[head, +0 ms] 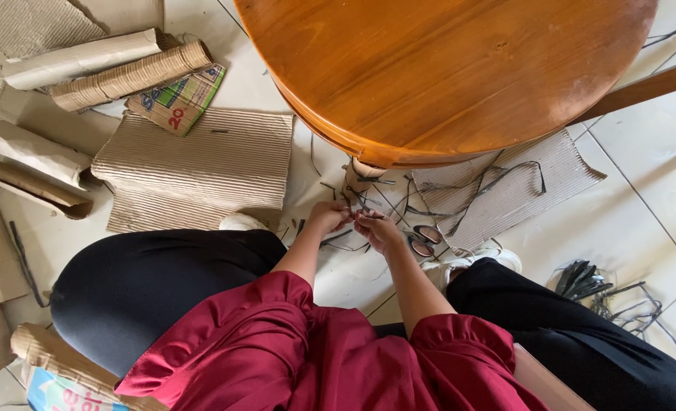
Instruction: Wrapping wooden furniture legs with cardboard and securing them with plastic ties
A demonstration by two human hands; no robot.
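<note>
Your left hand (pixel 329 216) and your right hand (pixel 377 229) meet low over the tiled floor (pixel 635 221), just below the near edge of the round wooden table (pixel 444 68). The two hands are almost touching. Both have their fingers curled in and pinched on a thin dark strip (pixel 351 205) that runs between them and up toward the table's leg (pixel 361 173). How firmly each hand grips cannot be told at this size; the fingertips are partly hidden by each other.

More dark strips lie loose on the floor just beyond your hands and across the flat piece of corrugated cardboard (pixel 521 183) to the right. A pair of scissors (pixel 423 239) lies on the floor just right of your right hand, apart from it. A further bundle of dark strips (pixel 604 293) lies well to the right, near your right knee.

To the left of your hands, a larger corrugated cardboard sheet (pixel 193 171) lies flat. Farther left and farther away, several rolled cardboard pieces (pixel 129 74) lie side by side, with a printed carton scrap (pixel 176 100) tucked against them. A white shoe (pixel 475 259) shows just right of your right forearm. Your knees, in dark trousers, sit to either side, and your red sleeves cover both upper arms.
</note>
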